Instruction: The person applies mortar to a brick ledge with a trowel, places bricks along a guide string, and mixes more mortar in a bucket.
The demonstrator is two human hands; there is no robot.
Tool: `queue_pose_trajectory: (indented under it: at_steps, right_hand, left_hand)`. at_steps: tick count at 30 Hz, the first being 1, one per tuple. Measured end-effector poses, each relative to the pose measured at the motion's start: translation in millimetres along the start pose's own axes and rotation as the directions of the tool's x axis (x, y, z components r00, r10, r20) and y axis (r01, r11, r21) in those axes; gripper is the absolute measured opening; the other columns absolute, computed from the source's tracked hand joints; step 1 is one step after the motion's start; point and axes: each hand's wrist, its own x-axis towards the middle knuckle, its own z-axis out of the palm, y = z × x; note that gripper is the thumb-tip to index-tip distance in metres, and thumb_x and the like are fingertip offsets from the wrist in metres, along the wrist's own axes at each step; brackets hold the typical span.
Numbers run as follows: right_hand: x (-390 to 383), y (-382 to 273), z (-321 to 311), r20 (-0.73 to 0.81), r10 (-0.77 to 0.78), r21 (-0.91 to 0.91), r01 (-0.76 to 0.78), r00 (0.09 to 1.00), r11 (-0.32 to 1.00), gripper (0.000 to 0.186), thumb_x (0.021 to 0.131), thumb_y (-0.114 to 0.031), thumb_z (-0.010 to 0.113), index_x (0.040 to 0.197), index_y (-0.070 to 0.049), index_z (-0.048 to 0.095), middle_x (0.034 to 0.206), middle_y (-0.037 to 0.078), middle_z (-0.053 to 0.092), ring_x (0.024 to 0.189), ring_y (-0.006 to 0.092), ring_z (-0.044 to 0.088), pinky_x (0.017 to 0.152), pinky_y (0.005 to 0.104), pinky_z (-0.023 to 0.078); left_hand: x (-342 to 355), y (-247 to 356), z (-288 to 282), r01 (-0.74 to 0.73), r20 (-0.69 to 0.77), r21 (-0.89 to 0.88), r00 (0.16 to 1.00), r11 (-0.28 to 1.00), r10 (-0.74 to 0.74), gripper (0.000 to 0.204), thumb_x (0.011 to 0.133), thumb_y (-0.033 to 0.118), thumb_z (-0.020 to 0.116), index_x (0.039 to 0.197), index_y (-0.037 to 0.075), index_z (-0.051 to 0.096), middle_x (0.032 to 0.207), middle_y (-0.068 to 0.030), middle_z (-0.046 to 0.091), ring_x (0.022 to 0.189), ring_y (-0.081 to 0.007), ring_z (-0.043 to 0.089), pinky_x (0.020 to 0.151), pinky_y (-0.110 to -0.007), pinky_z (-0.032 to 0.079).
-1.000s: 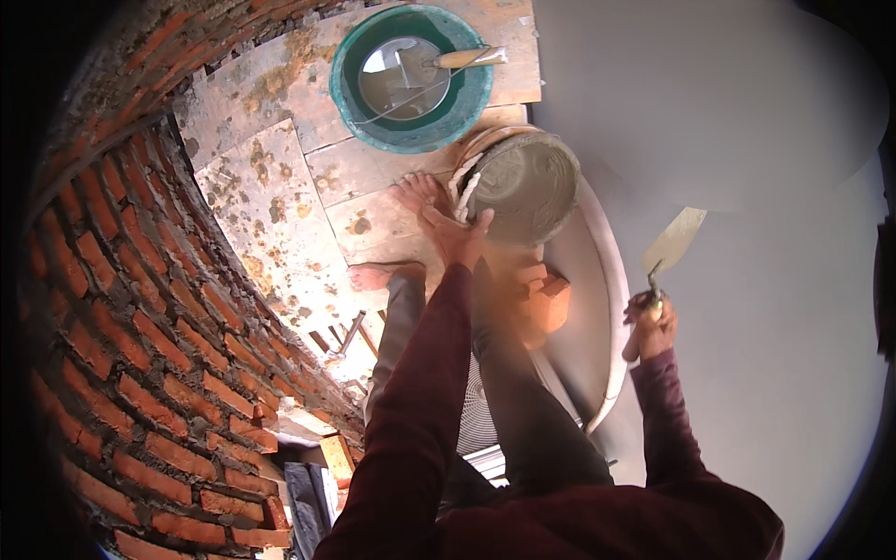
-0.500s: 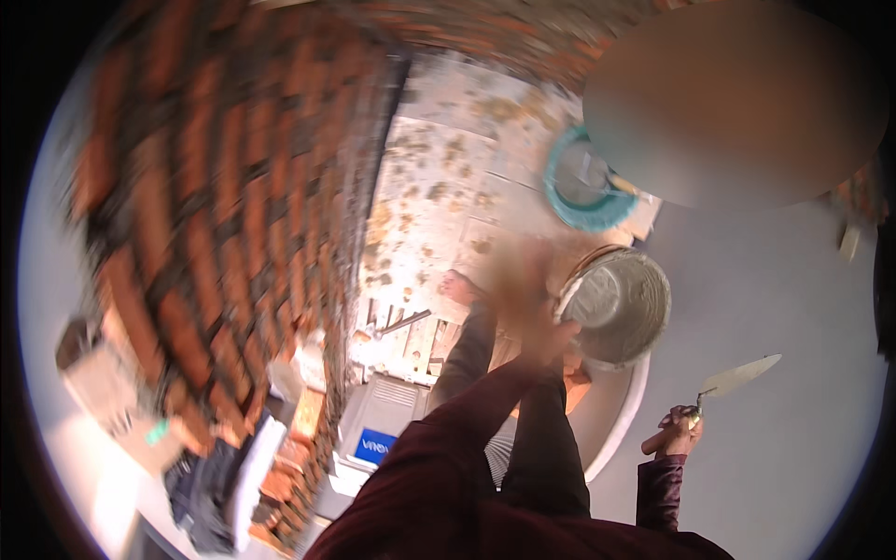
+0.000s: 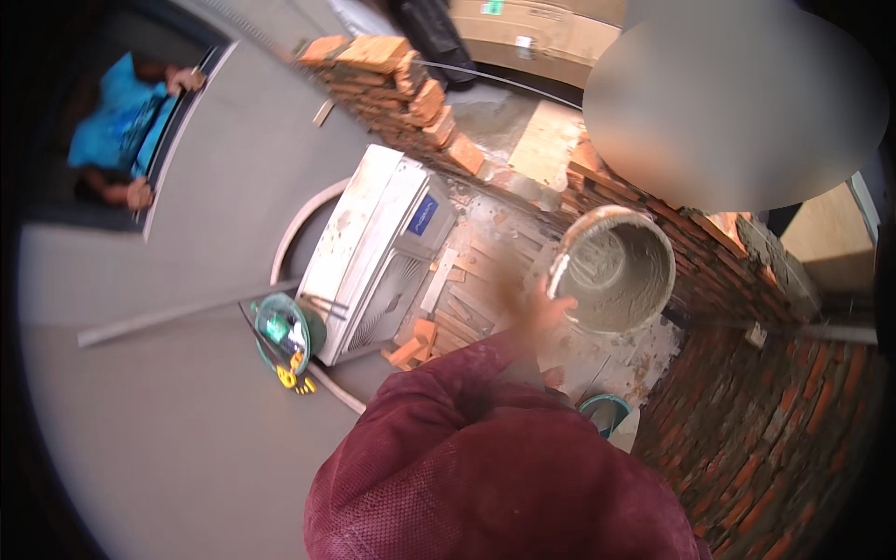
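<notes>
My left hand (image 3: pixel 549 306) grips the near-left rim of a round bucket (image 3: pixel 621 271), its thumb showing at the edge. Wet grey mortar coats the bucket's inner wall and bottom, and its mouth faces up toward me. Part of that hand and wrist is blurred. My maroon sleeve (image 3: pixel 439 383) runs up to it from below. My right hand is out of sight, as is the trowel it held earlier.
Left of the bucket stands a white outdoor air-conditioner unit (image 3: pixel 359 224), with loose bricks (image 3: pixel 411 345) beside it. A green tool bucket (image 3: pixel 313 327) stands further left. Brick walls (image 3: pixel 747 439) rise at right and at the back. A person in blue (image 3: pixel 126 117) leans at a window opening.
The view has swung round sharply, bringing the tool bucket and the other person into sight. My left hand stays on the mortar bucket. My right hand with the trowel has left the picture.
</notes>
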Motion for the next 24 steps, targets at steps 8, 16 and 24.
queue_pose_trajectory:
  at_steps: [8,16,24]
  right_hand:
    - [31,-238,11,0.02,-0.383,-0.344,0.366,0.924,0.865,0.014,0.081,-0.008,0.061,0.093,-0.005,0.054,0.062,0.012,0.055,0.043,0.0277,0.054,0.036,0.0453,0.045]
    - [-58,-239,94,0.164,-0.456,-0.257,0.484,0.875,0.837,0.021,0.079,-0.005,0.065,0.095,-0.007,0.052,0.057,0.008,0.051,0.04,0.0231,0.051,0.035,0.0395,0.042]
    - [-138,-209,88,-0.198,-0.363,-0.452,0.244,0.91,0.858,0.019,0.081,-0.015,0.069,0.089,0.0,0.061,0.065,0.009,0.057,0.048,0.0207,0.054,0.043,0.0375,0.041]
  left_hand:
    - [-17,26,-226,-0.196,-0.37,-0.803,0.904,0.563,-0.213,0.033,0.076,0.008,0.069,0.105,0.0,0.055,0.092,-0.0081,0.062,0.079,-0.0242,0.064,0.078,-0.044,0.057]
    - [98,-21,-476,-0.525,-0.685,-0.704,0.681,0.478,-0.26,0.026,0.075,0.017,0.069,0.097,0.007,0.06,0.098,-0.0073,0.063,0.082,-0.0243,0.06,0.077,-0.047,0.051]
    - [118,-68,-613,-0.083,-0.59,0.682,0.525,0.727,0.614,0.051,0.073,0.018,0.082,0.108,-0.008,0.055,0.099,-0.0193,0.064,0.083,-0.0255,0.065,0.075,-0.037,0.055]
